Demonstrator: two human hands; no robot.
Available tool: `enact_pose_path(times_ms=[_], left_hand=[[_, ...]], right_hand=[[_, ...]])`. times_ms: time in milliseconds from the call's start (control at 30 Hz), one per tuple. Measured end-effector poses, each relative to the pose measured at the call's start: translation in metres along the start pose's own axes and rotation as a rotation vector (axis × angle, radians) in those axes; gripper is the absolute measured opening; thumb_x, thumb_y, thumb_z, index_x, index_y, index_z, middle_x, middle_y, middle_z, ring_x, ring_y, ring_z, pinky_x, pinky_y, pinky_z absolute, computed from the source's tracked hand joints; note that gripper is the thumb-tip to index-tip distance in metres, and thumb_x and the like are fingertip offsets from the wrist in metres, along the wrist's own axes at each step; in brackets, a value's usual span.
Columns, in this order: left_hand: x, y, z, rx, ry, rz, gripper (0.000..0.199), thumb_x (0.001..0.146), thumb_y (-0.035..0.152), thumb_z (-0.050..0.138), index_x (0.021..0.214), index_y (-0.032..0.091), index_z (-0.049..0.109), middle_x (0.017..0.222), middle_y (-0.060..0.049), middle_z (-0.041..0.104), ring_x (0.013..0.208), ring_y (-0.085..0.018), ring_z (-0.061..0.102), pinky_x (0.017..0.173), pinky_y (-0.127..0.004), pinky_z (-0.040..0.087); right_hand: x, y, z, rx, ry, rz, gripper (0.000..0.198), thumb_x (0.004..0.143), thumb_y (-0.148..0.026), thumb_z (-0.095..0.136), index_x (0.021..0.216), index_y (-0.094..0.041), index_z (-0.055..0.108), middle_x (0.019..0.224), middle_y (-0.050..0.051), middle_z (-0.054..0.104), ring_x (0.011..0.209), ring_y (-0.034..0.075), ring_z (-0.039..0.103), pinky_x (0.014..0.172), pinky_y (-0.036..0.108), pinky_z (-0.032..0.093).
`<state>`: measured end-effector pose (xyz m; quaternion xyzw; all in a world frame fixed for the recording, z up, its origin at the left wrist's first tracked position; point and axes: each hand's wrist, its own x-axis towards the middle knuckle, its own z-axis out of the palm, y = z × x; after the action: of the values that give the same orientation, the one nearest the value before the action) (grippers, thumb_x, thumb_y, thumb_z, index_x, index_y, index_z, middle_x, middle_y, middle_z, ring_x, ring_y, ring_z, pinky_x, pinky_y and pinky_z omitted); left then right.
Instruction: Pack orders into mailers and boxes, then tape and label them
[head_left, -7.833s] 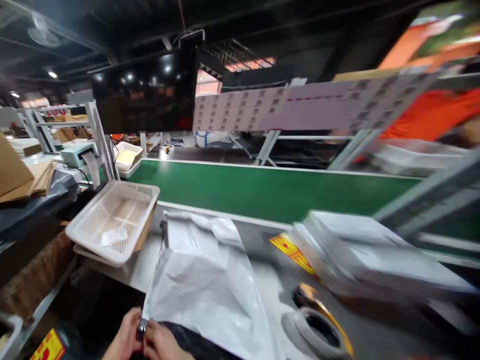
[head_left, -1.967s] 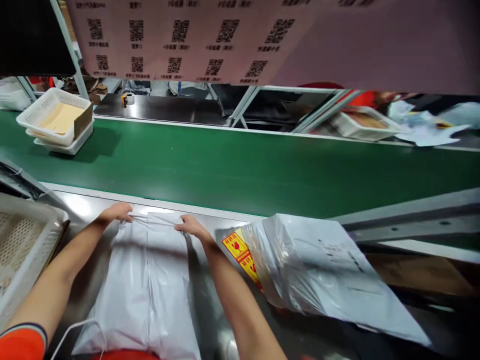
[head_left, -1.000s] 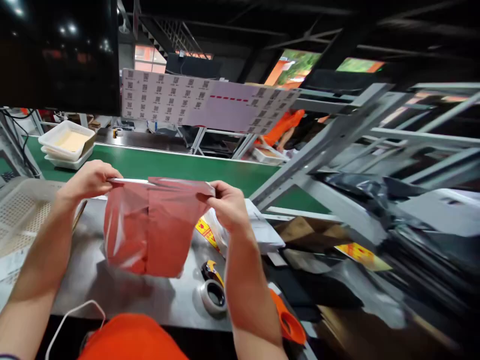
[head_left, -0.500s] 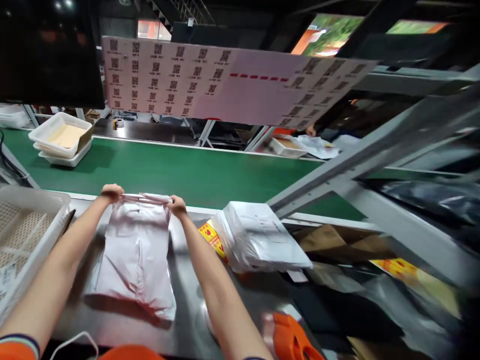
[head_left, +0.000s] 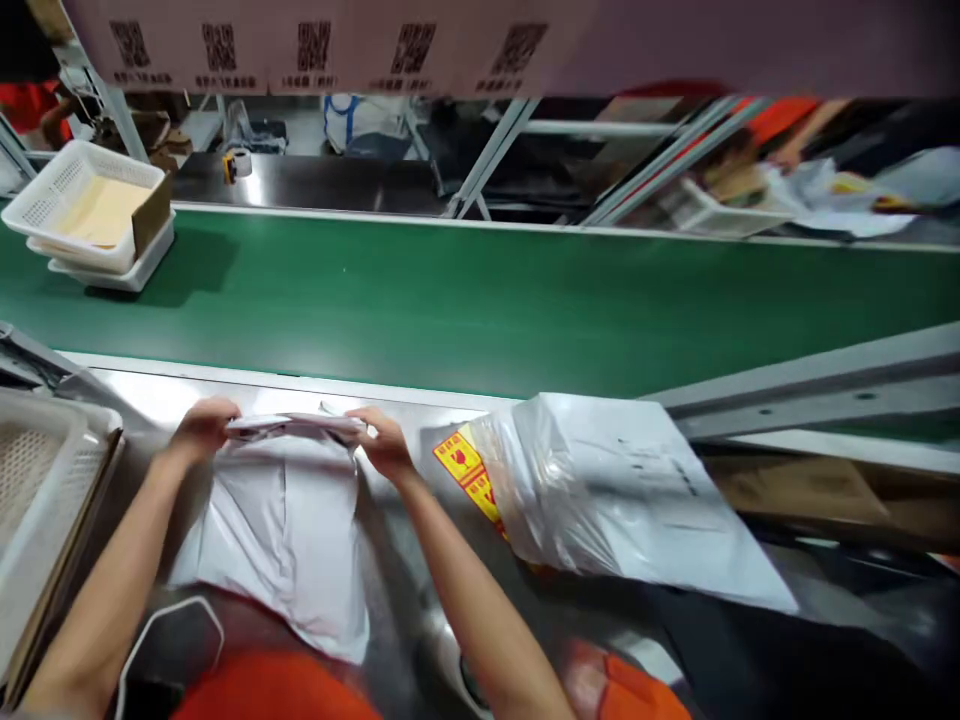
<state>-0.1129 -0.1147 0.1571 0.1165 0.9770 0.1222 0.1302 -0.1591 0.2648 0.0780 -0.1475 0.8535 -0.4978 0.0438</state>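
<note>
A white plastic mailer bag (head_left: 289, 545) lies over the metal worktable in front of me, its far end gathered into a folded edge. My left hand (head_left: 204, 428) is closed round the left corner of that edge. At the right corner, my right hand (head_left: 382, 440) pinches the same edge between thumb and fingers. To the right of the bag is a stack of white plastic mailers (head_left: 622, 485), partly in clear wrap. Yellow-and-red fragile labels (head_left: 469, 468) stick out at the stack's left side.
A green conveyor belt (head_left: 420, 300) runs across behind the worktable. Stacked white baskets (head_left: 52, 215) stand on its left part. A white crate (head_left: 45, 470) is at my left. An orange tool (head_left: 637, 690) and a white cable (head_left: 169, 610) lie near my body. A metal beam (head_left: 840, 385) slants at right.
My view has tipped down and come closer. Both hands still hold the mailer bag's far edge, which now looks more folded over toward me.
</note>
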Motion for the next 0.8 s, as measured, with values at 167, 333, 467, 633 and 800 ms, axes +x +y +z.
enact_pose_path(times_ms=[167, 333, 467, 633, 800], left_hand=[[-0.092, 0.024, 0.057, -0.053, 0.057, 0.017, 0.026, 0.086, 0.009, 0.05, 0.094, 0.018, 0.073, 0.1, -0.012, 0.074, 0.102, -0.03, 0.065, 0.093, -0.041, 0.049], [-0.135, 0.032, 0.069, -0.051, -0.042, -0.005, 0.028, 0.082, 0.006, 0.049, 0.093, 0.021, 0.071, 0.101, -0.009, 0.075, 0.104, -0.029, 0.065, 0.092, -0.041, 0.048], [-0.145, 0.043, 0.048, -0.014, -0.218, -0.038, 0.016, 0.086, 0.018, 0.061, 0.096, 0.021, 0.073, 0.11, -0.012, 0.076, 0.116, -0.035, 0.065, 0.112, -0.059, 0.043], [-0.13, 0.085, 0.053, -0.065, 0.105, 0.22, 0.025, 0.094, 0.032, 0.071, 0.115, 0.021, 0.075, 0.131, -0.017, 0.07, 0.124, -0.035, 0.063, 0.109, -0.053, 0.052], [-0.142, 0.115, 0.118, -0.082, 0.069, 0.604, 0.058, 0.101, 0.05, 0.065, 0.15, 0.019, 0.063, 0.16, -0.021, 0.058, 0.143, -0.038, 0.059, 0.122, -0.055, 0.045]], right_hand=[[-0.102, 0.004, 0.02, -0.117, 0.041, -0.215, 0.035, 0.08, -0.007, 0.052, 0.101, -0.022, 0.076, 0.111, 0.011, 0.075, 0.111, 0.028, 0.067, 0.096, 0.042, 0.055], [-0.136, 0.0, 0.032, -0.327, -0.07, -0.285, 0.028, 0.08, -0.006, 0.053, 0.098, -0.019, 0.07, 0.109, 0.012, 0.073, 0.108, 0.028, 0.065, 0.094, 0.043, 0.052], [-0.143, -0.023, 0.038, -0.405, -0.201, -0.202, 0.05, 0.079, -0.01, 0.056, 0.128, -0.013, 0.067, 0.113, 0.014, 0.072, 0.106, 0.028, 0.064, 0.096, 0.043, 0.052], [-0.106, -0.063, 0.035, -0.539, -0.444, -0.102, 0.074, 0.069, -0.014, 0.069, 0.144, -0.013, 0.068, 0.113, 0.015, 0.074, 0.105, 0.032, 0.065, 0.096, 0.044, 0.052], [-0.045, -0.089, 0.02, -0.55, -0.561, 0.001, 0.046, 0.077, -0.017, 0.074, 0.123, -0.018, 0.081, 0.13, 0.014, 0.076, 0.113, 0.027, 0.07, 0.094, 0.029, 0.052]])
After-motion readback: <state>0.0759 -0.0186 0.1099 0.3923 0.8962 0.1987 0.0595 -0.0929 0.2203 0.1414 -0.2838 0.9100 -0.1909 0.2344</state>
